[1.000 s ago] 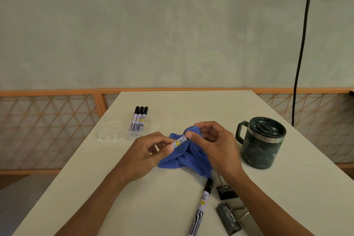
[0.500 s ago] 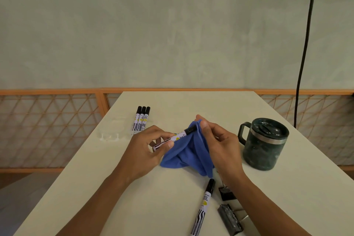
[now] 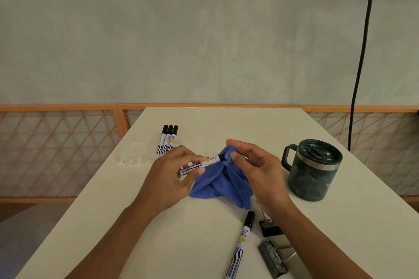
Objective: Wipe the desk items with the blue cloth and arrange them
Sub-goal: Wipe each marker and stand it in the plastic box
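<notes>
Blue microfibre cloth [image 3: 223,182] sits bunched at frame centre on the pale cream tabletop [image 3: 226,124], its top pulled up into a peak, its lower folds resting on the table. Left hand [image 3: 169,179], centre-left, grips a white black-capped marker pen with zebra print and a yellow label [image 3: 201,164]; thumb and curled fingers pinch the barrel's lower end. That marker is tilted, its black cap end pointing up-right into the cloth peak. Right hand [image 3: 256,170], just right of centre, pinches the cloth around the cap end with thumb and forefinger, the other fingers loosely curled behind; the cloth hangs under this hand. Three matching black-capped markers [image 3: 167,141] lie side by side, touching, up-left of the left hand, caps toward the top of the frame. A clear plastic case [image 3: 135,153] is just left of them, hard to make out. Another white zebra-print marker [image 3: 241,244] lies lower centre, cap pointing up toward the cloth's lower edge, just short of it. Small black binder clip [image 3: 269,227] sits just right of that cap, partly under the right wrist; a larger dark metal binder clip [image 3: 273,258] lies below it near the bottom edge. Dark green lidded mug with a steel band [image 3: 310,170] stands upright at right, handle facing left, near the right hand and apart from it. Black cable [image 3: 360,56] hangs down the grey wall at upper right. Orange wooden lattice railing [image 3: 56,154] runs behind the table.
</notes>
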